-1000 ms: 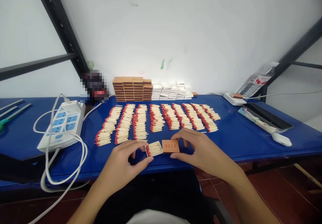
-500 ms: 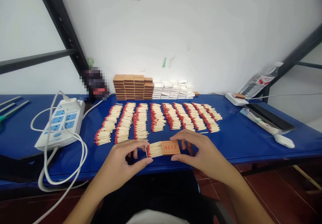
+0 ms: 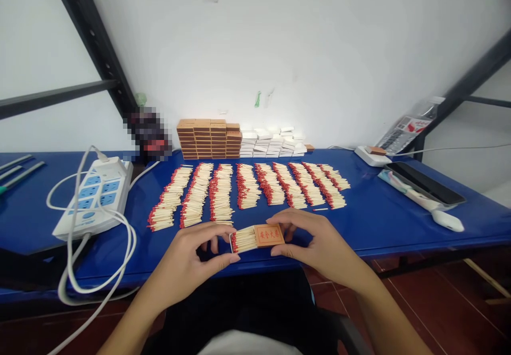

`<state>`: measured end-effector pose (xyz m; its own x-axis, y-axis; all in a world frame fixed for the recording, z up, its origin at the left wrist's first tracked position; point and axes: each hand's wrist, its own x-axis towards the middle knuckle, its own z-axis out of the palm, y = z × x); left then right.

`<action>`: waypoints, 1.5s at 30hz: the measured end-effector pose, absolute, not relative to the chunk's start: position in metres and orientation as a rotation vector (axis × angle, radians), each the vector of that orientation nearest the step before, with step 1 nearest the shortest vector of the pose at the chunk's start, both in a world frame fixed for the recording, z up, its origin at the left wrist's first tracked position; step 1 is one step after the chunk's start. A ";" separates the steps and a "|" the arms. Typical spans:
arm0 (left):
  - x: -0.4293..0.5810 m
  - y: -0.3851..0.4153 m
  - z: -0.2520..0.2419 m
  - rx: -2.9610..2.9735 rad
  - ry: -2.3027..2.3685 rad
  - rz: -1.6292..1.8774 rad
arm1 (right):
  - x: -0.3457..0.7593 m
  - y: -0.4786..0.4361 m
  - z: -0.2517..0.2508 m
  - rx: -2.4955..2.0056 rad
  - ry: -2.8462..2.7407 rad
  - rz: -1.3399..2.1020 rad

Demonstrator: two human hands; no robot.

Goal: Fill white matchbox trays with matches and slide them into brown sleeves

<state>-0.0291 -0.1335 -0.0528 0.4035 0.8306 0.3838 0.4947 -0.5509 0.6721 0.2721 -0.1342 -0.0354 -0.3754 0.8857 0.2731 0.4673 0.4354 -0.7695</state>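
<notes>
Between my two hands, over the front of the table, is a half-open matchbox. Its white inner tray (image 3: 244,239) is filled with red-tipped matches and sticks out to the left of the orange printed sleeve (image 3: 270,236). My left hand (image 3: 194,256) grips the tray's left end with thumb and fingers. On the other side, my right hand (image 3: 319,238) pinches the sleeve at its right end, the thumb at the near edge. Several rows of loose matches (image 3: 245,187) lie just beyond, heads mostly to the left.
Against the wall stand stacked brown matchboxes (image 3: 207,139) and a pile of white trays (image 3: 271,143). A power strip (image 3: 96,195) with looping cables lies at left. At right are a bottle (image 3: 413,126), a small white box (image 3: 371,157), a dark phone-like slab (image 3: 423,184) and a white-handled tool (image 3: 447,220).
The view has shifted slightly. Both hands and the half-open matchbox keep nearly the same pose.
</notes>
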 end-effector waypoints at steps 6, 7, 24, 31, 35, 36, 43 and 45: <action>-0.030 -0.135 -0.051 2.165 1.135 0.975 | 0.271 -0.137 -0.033 -1.134 -1.974 0.778; -0.030 -0.135 -0.051 2.158 1.132 0.977 | 0.270 -0.137 -0.033 -1.131 -1.968 0.779; -0.028 -0.137 -0.052 2.131 1.103 1.017 | 0.266 -0.136 -0.041 -1.114 -1.879 0.865; -0.029 -0.138 -0.051 2.071 1.076 1.072 | 0.266 -0.138 -0.042 -1.122 -1.870 0.926; -0.030 -0.138 -0.049 2.009 1.059 1.116 | 0.265 -0.140 -0.041 -1.109 -1.864 0.925; -0.031 -0.138 -0.048 1.990 1.054 1.125 | 0.265 -0.141 -0.042 -1.103 -1.865 0.913; -0.031 -0.137 -0.046 1.903 1.058 1.117 | 0.263 -0.141 -0.045 -1.078 -1.884 0.861; -0.032 -0.138 -0.047 1.893 1.069 1.096 | 0.263 -0.142 -0.045 -1.067 -1.895 0.841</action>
